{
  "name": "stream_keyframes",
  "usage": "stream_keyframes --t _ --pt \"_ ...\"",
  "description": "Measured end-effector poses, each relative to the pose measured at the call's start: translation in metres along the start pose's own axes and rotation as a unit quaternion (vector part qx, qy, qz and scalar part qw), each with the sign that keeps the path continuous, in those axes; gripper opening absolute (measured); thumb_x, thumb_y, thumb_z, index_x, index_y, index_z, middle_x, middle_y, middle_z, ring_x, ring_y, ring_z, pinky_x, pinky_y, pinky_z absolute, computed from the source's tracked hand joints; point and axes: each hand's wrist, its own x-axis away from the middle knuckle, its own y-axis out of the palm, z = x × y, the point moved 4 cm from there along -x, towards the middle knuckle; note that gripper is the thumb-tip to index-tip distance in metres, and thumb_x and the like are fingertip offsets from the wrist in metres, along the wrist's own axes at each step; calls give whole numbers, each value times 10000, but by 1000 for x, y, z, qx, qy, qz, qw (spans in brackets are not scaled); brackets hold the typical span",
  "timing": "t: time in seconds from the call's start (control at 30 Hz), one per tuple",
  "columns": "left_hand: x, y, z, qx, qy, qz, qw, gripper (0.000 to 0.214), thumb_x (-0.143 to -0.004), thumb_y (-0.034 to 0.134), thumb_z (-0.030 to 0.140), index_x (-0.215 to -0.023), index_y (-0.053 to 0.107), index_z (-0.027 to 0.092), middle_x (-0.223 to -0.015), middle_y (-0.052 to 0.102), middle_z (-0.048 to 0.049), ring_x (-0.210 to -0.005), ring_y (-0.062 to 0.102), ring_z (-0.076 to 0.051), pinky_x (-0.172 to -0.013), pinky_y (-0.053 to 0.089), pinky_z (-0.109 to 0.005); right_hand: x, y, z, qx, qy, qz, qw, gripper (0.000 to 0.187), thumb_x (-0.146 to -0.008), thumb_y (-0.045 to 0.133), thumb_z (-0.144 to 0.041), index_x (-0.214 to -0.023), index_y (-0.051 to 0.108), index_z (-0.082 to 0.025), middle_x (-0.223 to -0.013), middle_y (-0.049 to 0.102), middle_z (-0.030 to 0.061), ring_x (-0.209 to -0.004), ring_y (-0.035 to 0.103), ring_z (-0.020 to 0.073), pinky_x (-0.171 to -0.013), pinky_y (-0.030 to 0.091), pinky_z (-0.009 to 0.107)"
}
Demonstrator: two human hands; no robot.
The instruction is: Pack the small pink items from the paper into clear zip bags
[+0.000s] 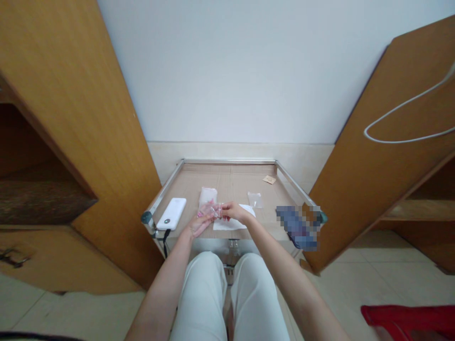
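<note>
A small clear plastic bag (214, 209) with some pink in or around it is between my two hands above the low table. My left hand (202, 224) is closed on its left side, palm partly upward. From the right, my right hand (233, 211) pinches the bag's edge with bent fingers. What exactly is inside the bag is too small to make out. Just behind my left hand lies a stack of clear plastic bags (208, 194). A white sheet of paper (231, 225) lies under my right hand. Another clear bag (255, 200) rests to the right of it.
A white power bank (172, 213) with a black cable lies on the left side of the table (234, 173). A small tan card (269, 179) is at the back right. At the right edge is a blurred-out dark object (298, 226). Wooden cabinets flank both sides.
</note>
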Motion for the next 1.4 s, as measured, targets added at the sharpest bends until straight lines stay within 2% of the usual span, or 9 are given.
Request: stream_keyframes --t 0.13,0.23,0.37,0.5,0.73,0.97,1.13,1.27,1.4 --pt "-2 -4 -1 3 15 24 1000 445 -562 645 55 -974 563 200 -896 622 -23 -790 567 -118 -703 410 -230 3 -9 6 -30 18 41 999 154 -660 538 -211 -732 641 -123 -538 580 -2 -431 465 48 -407 343 154" --pt "-4 -10 -3 5 28 31 999 421 -569 644 60 -959 569 201 -890 621 -14 -752 561 -99 -677 406 -214 3 -20 12 -67 14 115 991 212 -674 533 -260 -795 630 -115 -612 598 21 -438 473 50 -431 365 172" --pt "-5 -14 -4 3 35 40 999 402 -572 641 56 -944 576 197 -917 617 -17 -779 553 -99 -693 398 -213 0 -32 24 -115 -10 252 961 232 -681 510 -308 -746 608 -107 -733 611 64 -540 523 82 -503 409 199" --pt "-4 -10 -3 2 31 38 999 407 -580 633 52 -956 573 195 -922 618 -19 -794 552 -102 -706 394 -217 -7 -30 35 -162 -21 327 931 256 -709 453 -327 -781 594 -126 -852 617 94 -747 563 140 -634 441 235" --pt "-5 -13 -5 -3 28 41 999 429 -577 625 36 -968 565 201 -977 610 -25 -833 551 -107 -739 389 -220 -28 -12 48 -201 -22 347 916 345 -766 293 -297 -960 537 -149 -1031 575 89 -964 525 151 -730 435 247" --pt "-6 -15 -5 -3 32 56 998 419 -566 627 23 -948 571 188 -922 617 -16 -754 552 -87 -712 397 -209 -43 0 55 -229 28 354 906 437 -801 165 -308 -1045 488 -143 -1084 545 119 -990 514 177 -622 454 272" --pt "-6 -13 -5 -5 23 68 997 442 -559 629 19 -963 569 188 -942 611 -24 -780 553 -95 -713 395 -213 -50 2 61 -213 6 372 904 454 -807 153 -333 -1071 477 -156 -1082 553 118 -1012 504 175 -690 443 285" --pt "-7 -14 -5 -7 24 72 997 421 -563 628 22 -947 573 187 -947 612 -27 -815 552 -106 -731 393 -221 -52 3 66 -181 -21 364 914 498 -789 165 -427 -1054 490 -158 -1091 549 130 -976 528 191 -645 451 281" --pt "-10 -15 -5 -18 34 91 995 415 -543 638 11 -918 577 178 -915 616 -24 -834 553 -116 -764 389 -238 -50 3 68 -206 -13 371 905 473 -795 179 -409 -1024 510 -160 -1028 585 133 -943 545 199 -625 455 293"
